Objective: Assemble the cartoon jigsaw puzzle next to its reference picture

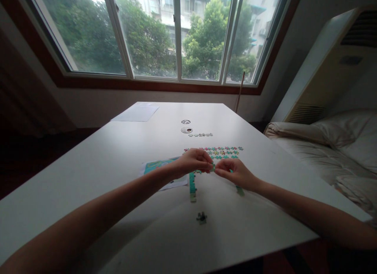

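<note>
My left hand (196, 160) and my right hand (235, 174) come together over the white table, fingers pinched. Between their fingertips is a small green jigsaw piece (213, 167), which both appear to touch. Below my left hand runs a joined strip of green jigsaw pieces (192, 183), and a matching strip end (240, 190) shows under my right hand. Rows of loose colourful jigsaw pieces (224, 152) lie just beyond the hands. A printed picture sheet (159, 165) is partly covered by my left forearm. Closer to me sits a dark jigsaw piece cluster (202, 217).
A short row of pale pieces (200, 135) and two round flat items (186, 130) lie farther back on the table (118, 148). White paper (135, 113) rests at the far left corner. A sofa (321, 156) stands along the right, and a window (153, 42) ahead.
</note>
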Tool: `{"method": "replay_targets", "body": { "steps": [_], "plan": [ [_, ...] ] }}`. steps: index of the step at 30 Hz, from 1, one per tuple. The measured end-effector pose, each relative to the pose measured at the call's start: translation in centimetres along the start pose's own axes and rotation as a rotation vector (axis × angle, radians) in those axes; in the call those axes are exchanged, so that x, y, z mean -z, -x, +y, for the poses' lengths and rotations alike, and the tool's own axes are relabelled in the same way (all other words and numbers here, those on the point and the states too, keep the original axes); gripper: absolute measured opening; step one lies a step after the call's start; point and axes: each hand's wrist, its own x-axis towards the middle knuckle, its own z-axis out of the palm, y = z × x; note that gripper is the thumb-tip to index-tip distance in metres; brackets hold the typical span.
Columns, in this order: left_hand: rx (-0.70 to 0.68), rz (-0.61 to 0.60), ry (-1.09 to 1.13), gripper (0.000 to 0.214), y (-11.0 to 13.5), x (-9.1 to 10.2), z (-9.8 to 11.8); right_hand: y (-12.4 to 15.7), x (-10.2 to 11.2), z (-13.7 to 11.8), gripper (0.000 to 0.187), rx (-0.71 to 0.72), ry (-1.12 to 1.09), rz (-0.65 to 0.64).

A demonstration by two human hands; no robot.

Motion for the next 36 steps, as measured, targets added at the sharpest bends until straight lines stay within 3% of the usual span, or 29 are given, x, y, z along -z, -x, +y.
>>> {"method": "replay_targets", "body": {
  "steps": [4,9,18,21,25,31,36],
  "plan": [
    [-0.006,-0.025,-0.082,0.022,0.1,0.7,0.6,0.2,0.1,-0.3,0.02,-0.013,0.042,-0.035],
    [0.013,0.005,-0.246,0.024,-0.1,3.6,1.6,1.1,-0.3,-1.0,0.01,-0.062,0.158,-0.214],
    [0.048,0.214,-0.769,0.022,-1.0,9.2,-0.3,2.8,-0.3,-2.5,0.012,-0.04,0.136,-0.471],
    [0.046,0.279,-0.961,0.017,-0.9,10.6,-0.9,2.6,0.0,-2.5,0.014,0.018,0.19,-0.466],
    [0.092,0.274,-1.12,0.019,-1.0,12.1,-1.5,2.6,-0.3,-3.0,0.021,0.125,0.261,-0.448],
    [0.141,0.267,-1.238,0.025,-2.9,13.5,-2.4,3.3,-1.4,-3.2,0.021,0.212,0.257,-0.47],
    [0.138,0.271,-1.271,0.027,-4.9,13.9,-2.9,3.5,-2.5,-2.8,0.026,0.195,0.218,-0.4]
  ]
}}
